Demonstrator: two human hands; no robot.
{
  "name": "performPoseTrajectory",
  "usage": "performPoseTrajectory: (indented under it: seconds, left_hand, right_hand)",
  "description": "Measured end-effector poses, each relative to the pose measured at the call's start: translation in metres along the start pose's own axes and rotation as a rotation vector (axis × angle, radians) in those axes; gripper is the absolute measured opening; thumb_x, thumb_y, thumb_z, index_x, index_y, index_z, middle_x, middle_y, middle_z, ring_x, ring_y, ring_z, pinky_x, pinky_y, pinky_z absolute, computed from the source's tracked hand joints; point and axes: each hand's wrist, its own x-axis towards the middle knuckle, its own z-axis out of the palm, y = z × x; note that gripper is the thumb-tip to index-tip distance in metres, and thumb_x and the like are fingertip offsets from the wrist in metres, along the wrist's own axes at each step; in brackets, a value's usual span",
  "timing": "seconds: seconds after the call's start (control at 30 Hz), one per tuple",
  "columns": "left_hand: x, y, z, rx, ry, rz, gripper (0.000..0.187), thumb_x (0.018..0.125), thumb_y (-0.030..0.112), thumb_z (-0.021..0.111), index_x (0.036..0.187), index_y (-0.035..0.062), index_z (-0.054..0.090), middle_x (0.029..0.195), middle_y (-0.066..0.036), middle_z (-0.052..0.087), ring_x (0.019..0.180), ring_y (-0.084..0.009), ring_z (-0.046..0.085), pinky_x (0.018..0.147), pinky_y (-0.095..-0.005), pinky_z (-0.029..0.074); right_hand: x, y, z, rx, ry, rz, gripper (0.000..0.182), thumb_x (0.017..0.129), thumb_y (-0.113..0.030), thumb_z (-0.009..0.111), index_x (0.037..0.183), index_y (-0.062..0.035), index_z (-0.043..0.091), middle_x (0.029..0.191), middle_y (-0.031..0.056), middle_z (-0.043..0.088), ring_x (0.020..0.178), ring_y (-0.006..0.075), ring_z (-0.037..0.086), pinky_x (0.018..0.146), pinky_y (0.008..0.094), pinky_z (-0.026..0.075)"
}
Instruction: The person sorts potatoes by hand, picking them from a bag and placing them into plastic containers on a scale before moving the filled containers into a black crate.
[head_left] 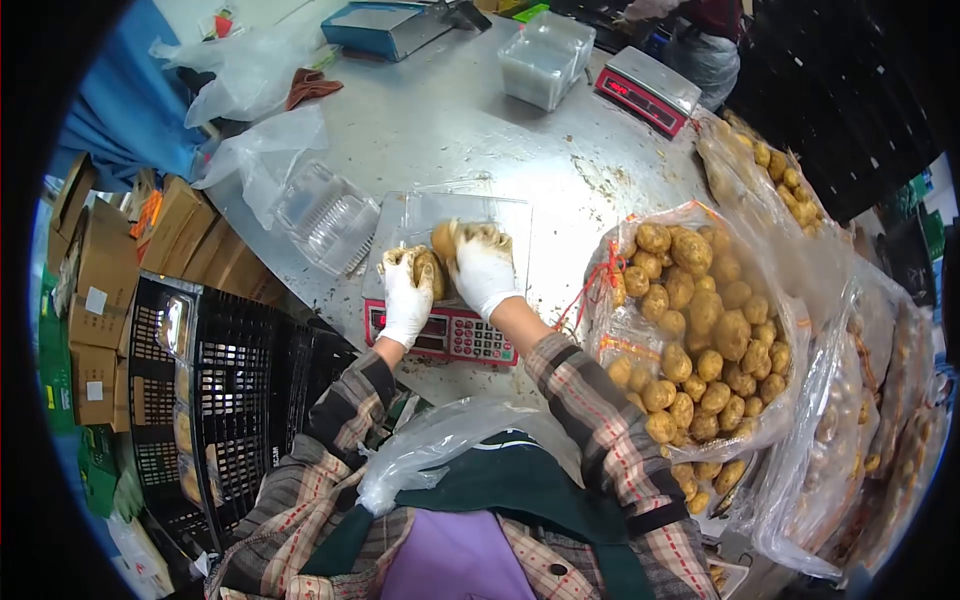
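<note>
Both my hands wear soiled white gloves and are over a red-framed digital scale [480, 338] on the metal table. My left hand [405, 290] is closed around the left side of a potato [431, 270]. Just above it, my right hand [482, 265] has its fingers curled over another potato [442, 238]. A clear plastic sheet or tray [400, 212] shows on the scale behind the hands. The scale's keypad is visible below my right wrist, while my left hand partly covers the display.
A large open plastic bag of potatoes [705, 330] lies at the right, with more bags [850, 420] beyond. Clear containers [325, 215] lie left; stacked tubs [545, 60] and a second scale [650, 88] stand at the back. Black crates [235, 390] stand lower left. A person [705, 40] is across the table.
</note>
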Motion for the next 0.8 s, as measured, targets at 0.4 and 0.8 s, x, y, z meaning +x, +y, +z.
performPoseTrajectory:
  seconds: [0.4, 0.8]
  left_hand:
    - [-0.031, -0.04, -0.051, -0.839, -0.173, -0.661, 0.026, 0.094, 0.004, 0.045, 0.12, 0.0006, 0.048, 0.09, -0.011, 0.059, 0.075, -0.0204, 0.06, 0.072, -0.0306, 0.054]
    - [-0.029, -0.021, -0.061, -1.118, -0.487, -0.967, 0.021, 0.096, 0.018, 0.049, 0.101, -0.0031, 0.051, 0.1, -0.023, 0.061, 0.092, -0.0349, 0.065, 0.083, -0.0433, 0.055]
  right_hand:
    - [0.063, 0.103, 0.048, 0.97, 0.125, 0.32, 0.057, 0.087, -0.035, 0.059, 0.128, 0.0036, 0.048, 0.122, 0.0236, 0.056, 0.116, 0.0302, 0.052, 0.1, 0.0378, 0.04]
    - [-0.055, 0.099, 0.012, 1.049, -0.199, 0.456, 0.029, 0.088, -0.009, 0.062, 0.112, 0.004, 0.052, 0.089, 0.0112, 0.063, 0.082, 0.0208, 0.064, 0.073, 0.0298, 0.053]
